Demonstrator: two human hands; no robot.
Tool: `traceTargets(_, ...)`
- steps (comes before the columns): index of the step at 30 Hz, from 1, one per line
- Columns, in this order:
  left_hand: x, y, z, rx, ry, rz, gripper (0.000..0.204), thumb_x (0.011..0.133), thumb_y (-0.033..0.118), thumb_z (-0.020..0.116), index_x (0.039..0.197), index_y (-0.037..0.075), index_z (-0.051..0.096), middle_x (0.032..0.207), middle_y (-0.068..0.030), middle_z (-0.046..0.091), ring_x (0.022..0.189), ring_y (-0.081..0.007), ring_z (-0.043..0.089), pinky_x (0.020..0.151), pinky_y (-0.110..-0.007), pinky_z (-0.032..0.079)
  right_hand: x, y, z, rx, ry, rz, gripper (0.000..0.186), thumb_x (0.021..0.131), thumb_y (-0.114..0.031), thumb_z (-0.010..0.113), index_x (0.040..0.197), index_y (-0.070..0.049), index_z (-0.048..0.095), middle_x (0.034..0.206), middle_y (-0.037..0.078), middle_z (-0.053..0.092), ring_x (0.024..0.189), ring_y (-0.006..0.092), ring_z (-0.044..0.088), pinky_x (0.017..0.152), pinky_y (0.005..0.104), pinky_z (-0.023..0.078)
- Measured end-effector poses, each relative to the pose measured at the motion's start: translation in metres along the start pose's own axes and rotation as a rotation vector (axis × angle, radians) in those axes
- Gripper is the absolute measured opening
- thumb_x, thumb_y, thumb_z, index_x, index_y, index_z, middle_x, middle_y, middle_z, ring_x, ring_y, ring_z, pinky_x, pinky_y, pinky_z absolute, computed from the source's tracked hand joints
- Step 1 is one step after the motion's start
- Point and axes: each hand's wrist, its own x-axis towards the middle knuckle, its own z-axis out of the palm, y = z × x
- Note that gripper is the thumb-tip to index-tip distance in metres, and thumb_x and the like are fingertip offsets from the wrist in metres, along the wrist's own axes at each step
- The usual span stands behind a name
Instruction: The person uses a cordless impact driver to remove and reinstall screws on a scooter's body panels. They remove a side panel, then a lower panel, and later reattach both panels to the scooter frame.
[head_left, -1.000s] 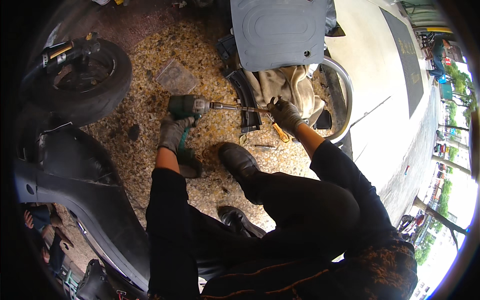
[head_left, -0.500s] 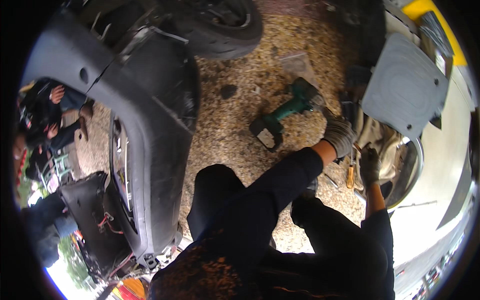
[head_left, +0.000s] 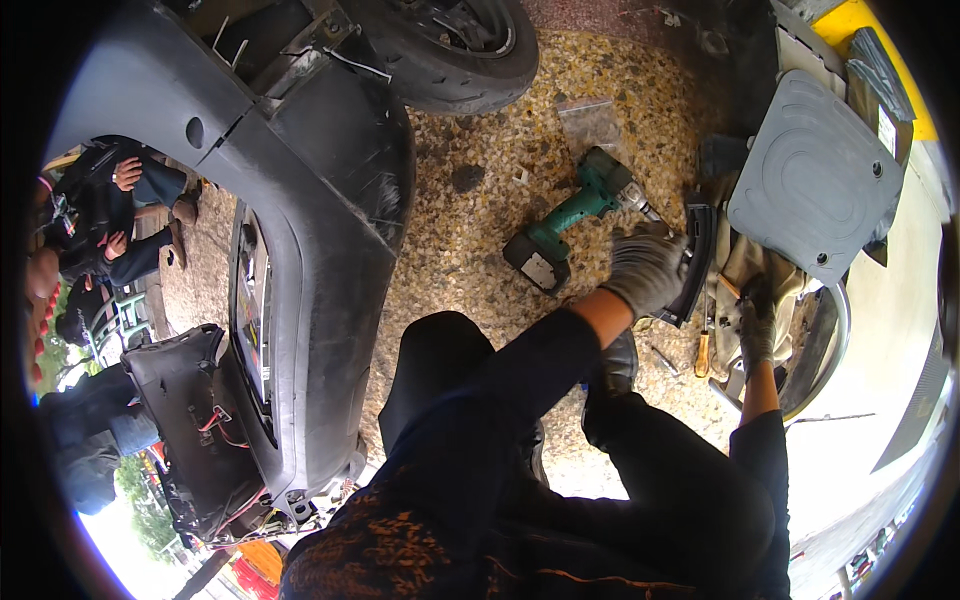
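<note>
Head camera, nearest first: the person's dark shirt [head_left: 385,555] bears an orange pattern, and black trousers [head_left: 690,470] cover two bent knees. The left sleeve [head_left: 530,375] slants up and rightward to a bare wrist and the left hand [head_left: 648,268], grey-gloved, back upward, fingers curled at the near side of a curved black trim piece [head_left: 692,265]. Blur and overlap hide the fingertips, so whether that hand grips the trim piece can't be made out. Farther right, the other forearm rises nearly straight to the right hand [head_left: 757,315], also gloved, its fingers closed around a slim brownish rod [head_left: 732,288] whose end pokes out leftward.

Between the two hands, a screwdriver with an orange handle [head_left: 703,352] lies on the speckled floor [head_left: 440,290]. Just beyond the left hand, a green cordless driver [head_left: 580,205] rests on its side, nose toward the trim piece. Its battery pack [head_left: 515,246] carries a pale label [head_left: 541,272], the print too small to read. Past the right hand, beige cloth [head_left: 745,262] lies bunched by a grey panel [head_left: 815,180] moulded with oval rings.

Farther off are a clear plastic bag [head_left: 590,122], a black tyre [head_left: 465,93], a dark scooter body [head_left: 320,250] and, beyond that, a seated bystander [head_left: 100,220].
</note>
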Motion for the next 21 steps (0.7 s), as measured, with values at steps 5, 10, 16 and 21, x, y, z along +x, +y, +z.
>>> traceTargets(5,-0.062,-0.05,-0.053,-0.03,0.274,-0.083,0.041,0.091,0.033,0.06,0.123,0.008,0.058,0.113,-0.0145,0.063,0.105,-0.0301,0.062,0.088,-0.043,0.053,0.003,-0.015,0.007,-0.445,0.041,0.223,0.054,0.091,-0.015,0.056,0.143,-0.003,0.045,0.137,0.013,0.056,0.126,0.0249,0.05,0.109,0.0316,0.033)
traceTargets(10,-0.139,-0.083,-0.13,-0.131,0.887,0.149,0.034,0.091,0.023,0.067,0.119,0.003,0.061,0.109,-0.0154,0.066,0.095,-0.0279,0.066,0.08,-0.037,0.056,-0.004,-0.042,0.016,-0.437,0.126,0.069,0.044,0.089,-0.024,0.064,0.125,-0.001,0.056,0.117,0.018,0.064,0.111,0.0311,0.06,0.093,0.037,0.044)
traceTargets(16,-0.214,-0.098,-0.236,0.275,1.254,-0.216,0.062,0.083,0.014,0.077,0.134,-0.003,0.047,0.127,-0.016,0.056,0.117,-0.0257,0.055,0.098,-0.036,0.047,-0.037,-0.061,0.018,-0.7,0.145,-0.017,0.036,0.088,-0.019,0.063,0.119,-0.004,0.059,0.107,0.021,0.067,0.098,0.0381,0.064,0.085,0.043,0.05)
traceTargets(21,-0.212,-0.124,-0.246,0.218,1.029,-0.301,0.082,0.071,0.019,0.086,0.137,-0.005,0.044,0.129,-0.0235,0.053,0.119,-0.0335,0.054,0.103,-0.04,0.045,-0.097,-0.031,0.009,-0.736,-0.015,-0.03,0.031,0.085,-0.023,0.064,0.111,-0.006,0.06,0.092,0.025,0.066,0.086,0.0432,0.063,0.075,0.0491,0.05)
